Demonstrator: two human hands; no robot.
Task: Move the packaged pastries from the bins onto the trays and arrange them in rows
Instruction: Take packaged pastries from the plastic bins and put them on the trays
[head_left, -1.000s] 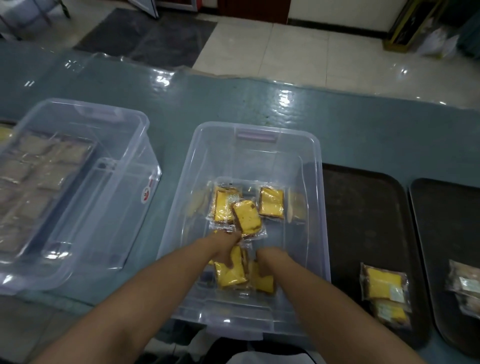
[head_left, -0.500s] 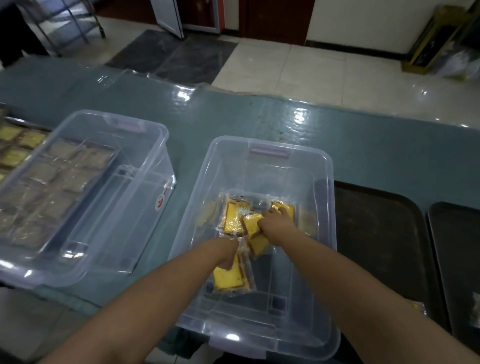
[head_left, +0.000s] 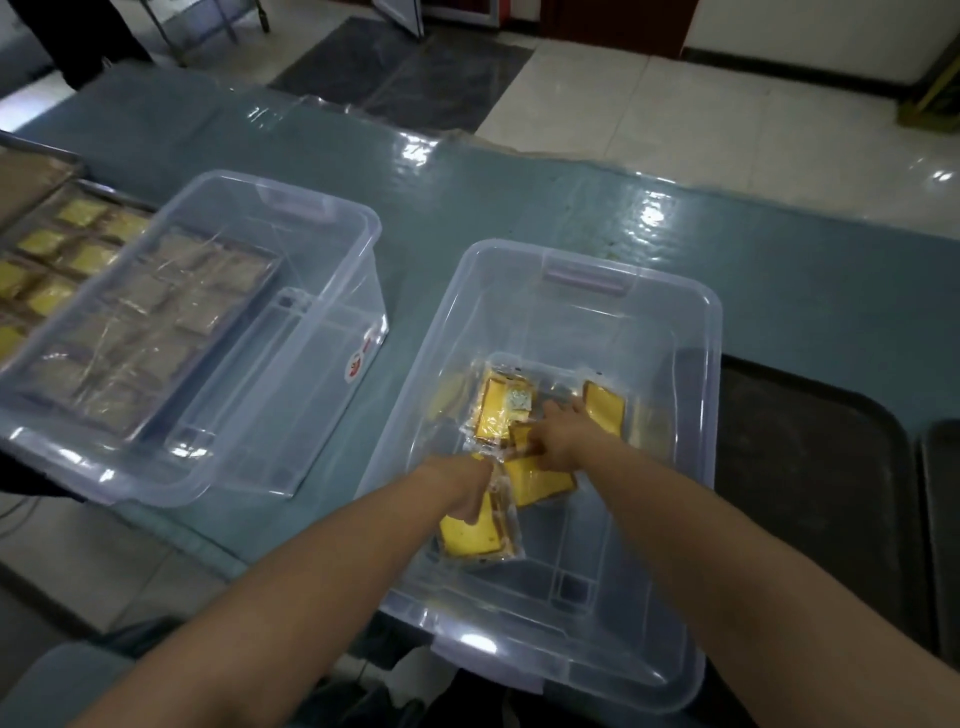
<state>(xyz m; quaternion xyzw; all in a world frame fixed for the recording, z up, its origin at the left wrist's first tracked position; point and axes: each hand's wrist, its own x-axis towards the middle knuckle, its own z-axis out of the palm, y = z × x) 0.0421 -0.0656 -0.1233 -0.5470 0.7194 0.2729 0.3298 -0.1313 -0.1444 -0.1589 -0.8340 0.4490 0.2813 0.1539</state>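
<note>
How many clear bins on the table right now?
2. One clear bin sits at the left, partly over a tray of pastries; the other bin is at centre, with both hands inside it. None appears hidden.

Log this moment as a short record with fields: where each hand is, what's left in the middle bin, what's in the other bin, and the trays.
left hand: in the middle bin, gripping a yellow wrapped pastry
right hand: in the same bin, fingers over the pile of wrapped pastries; grip cannot be told
middle bin contents: a handful of yellow pastries
left bin: holds no pastries; a filled tray shows through and beside it
dark trays: to the right, visible parts bare
</note>
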